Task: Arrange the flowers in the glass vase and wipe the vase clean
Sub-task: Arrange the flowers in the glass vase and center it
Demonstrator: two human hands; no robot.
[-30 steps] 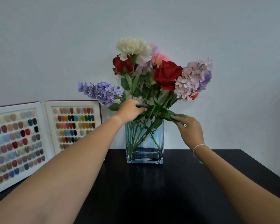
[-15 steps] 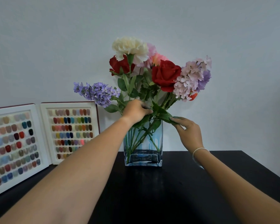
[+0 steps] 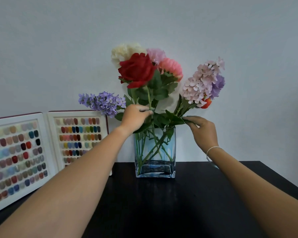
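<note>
Set near the back edge of a matte black tabletop (image 3: 187,203), against a plain pale wall (image 3: 58,40): a square-sided glass vase (image 3: 155,152), clear with a bluish tint and thick at the base, crossed inside by thin green stems (image 3: 155,146). Above its rim, a loose fan of flowers that look artificial, with fabric-like petals — red rose (image 3: 137,70) at centre front, cream bloom (image 3: 122,52) and pink blooms (image 3: 170,67) behind, a pale pink spray (image 3: 200,83) leaning right, a lilac sprig (image 3: 101,102) jutting left. Propped beside the vase on the left, an open white-framed sample book (image 3: 46,148) with rows of small glossy coloured tips.

Left hand (image 3: 136,116) curled around the rose stem just above the vase mouth — probably gripped there, low on the stalk, to steer the heavy head without crushing it. Right hand (image 3: 202,131), a thin white band at the wrist, pinching a pointed green leaf (image 3: 175,118) between thumb and fingertips at the vase's right corner, likely holding the neighbouring stems aside or spreading the foliage. Arranging in hand; no cloth in view, wiping apparently yet to come.
</note>
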